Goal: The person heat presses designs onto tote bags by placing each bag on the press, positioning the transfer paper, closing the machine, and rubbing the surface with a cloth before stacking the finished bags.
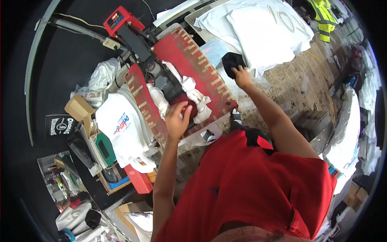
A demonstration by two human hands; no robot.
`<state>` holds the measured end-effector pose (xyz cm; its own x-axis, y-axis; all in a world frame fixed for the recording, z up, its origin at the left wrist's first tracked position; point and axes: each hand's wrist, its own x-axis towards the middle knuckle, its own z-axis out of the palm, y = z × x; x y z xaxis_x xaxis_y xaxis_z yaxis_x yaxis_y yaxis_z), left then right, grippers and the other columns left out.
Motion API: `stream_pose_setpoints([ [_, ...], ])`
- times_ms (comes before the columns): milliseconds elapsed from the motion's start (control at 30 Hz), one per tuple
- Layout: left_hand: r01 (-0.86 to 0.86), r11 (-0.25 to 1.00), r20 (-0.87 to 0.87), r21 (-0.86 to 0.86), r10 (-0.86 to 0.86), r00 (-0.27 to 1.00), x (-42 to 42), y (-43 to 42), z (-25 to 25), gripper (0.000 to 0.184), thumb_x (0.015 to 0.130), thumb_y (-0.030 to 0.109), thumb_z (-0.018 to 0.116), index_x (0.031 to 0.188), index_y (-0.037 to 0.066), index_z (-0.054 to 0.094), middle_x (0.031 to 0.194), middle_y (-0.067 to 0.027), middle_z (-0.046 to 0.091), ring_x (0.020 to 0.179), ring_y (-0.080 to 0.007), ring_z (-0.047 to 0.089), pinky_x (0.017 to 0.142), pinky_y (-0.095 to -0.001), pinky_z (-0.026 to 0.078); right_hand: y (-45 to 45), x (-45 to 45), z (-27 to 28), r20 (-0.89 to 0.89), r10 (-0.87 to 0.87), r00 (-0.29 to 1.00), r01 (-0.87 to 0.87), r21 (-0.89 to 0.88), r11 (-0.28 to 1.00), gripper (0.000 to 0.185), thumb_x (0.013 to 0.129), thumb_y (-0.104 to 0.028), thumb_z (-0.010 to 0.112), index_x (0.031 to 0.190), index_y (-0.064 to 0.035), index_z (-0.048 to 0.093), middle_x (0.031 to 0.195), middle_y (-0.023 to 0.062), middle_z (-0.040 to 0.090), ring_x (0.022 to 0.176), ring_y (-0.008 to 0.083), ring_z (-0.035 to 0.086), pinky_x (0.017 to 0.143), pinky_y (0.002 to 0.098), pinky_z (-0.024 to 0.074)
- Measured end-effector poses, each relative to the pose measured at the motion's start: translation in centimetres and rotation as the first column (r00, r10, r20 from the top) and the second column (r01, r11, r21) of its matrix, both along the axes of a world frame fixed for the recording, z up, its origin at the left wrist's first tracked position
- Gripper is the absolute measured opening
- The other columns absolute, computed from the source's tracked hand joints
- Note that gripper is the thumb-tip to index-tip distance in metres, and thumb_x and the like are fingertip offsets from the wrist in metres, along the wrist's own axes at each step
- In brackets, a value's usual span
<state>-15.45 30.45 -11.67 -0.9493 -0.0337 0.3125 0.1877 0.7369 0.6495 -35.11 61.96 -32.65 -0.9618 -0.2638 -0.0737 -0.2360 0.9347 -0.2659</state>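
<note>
My right hand (pixel 243 78) pinches the near edge of a bundled black cloth item (pixel 232 61), maybe a cap, just right of a heat press (pixel 161 82). The heat press has a large red plate (pixel 171 50) with worn, taped edges. Two bars wrapped in white cloth (pixel 191 90) run along its top towards me. Over the press's near end is my left hand (pixel 177 119), fingers spread, close to the left wrapped bar (pixel 158 99) and holding nothing I can see.
A red control box (pixel 123 21) with a lit display stands behind the press. White shirts (pixel 266 34) lie on the table at the back right. Printed white bags (pixel 123 127) are stacked left of the press. A cardboard box (pixel 78 107) and a hi-vis vest (pixel 324 18) are farther out.
</note>
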Motion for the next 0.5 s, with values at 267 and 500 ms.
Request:
stream_pose_setpoints([
  [267,0.558,0.829,-0.291,-0.021,-0.539,0.790,6.5,5.8,24.8,0.017,0.086,0.017,0.067,0.099,0.007,0.073,0.091,-0.0046,0.070,0.080,-0.0219,0.063,0.072,-0.0391,0.051,4.2,2.5,18.0,0.592,0.205,0.779,0.600,-0.799,0.029,0.044,0.075,-0.006,0.058,0.117,0.0036,0.062,0.100,0.0093,0.069,0.091,0.0185,0.067,0.085,0.0331,0.0540],
  [500,0.385,0.866,-0.373,0.320,-0.258,0.891,12.8,12.1,32.4,0.018,0.090,0.025,0.070,0.104,0.015,0.075,0.096,-0.0111,0.071,0.092,-0.0275,0.065,0.088,-0.0462,0.053,0.2,8.3,28.0,0.455,0.286,0.844,0.517,-0.832,-0.203,0.042,0.087,-0.007,0.054,0.125,0.0104,0.055,0.123,0.0170,0.065,0.113,0.0265,0.064,0.103,0.0399,0.0482],
])
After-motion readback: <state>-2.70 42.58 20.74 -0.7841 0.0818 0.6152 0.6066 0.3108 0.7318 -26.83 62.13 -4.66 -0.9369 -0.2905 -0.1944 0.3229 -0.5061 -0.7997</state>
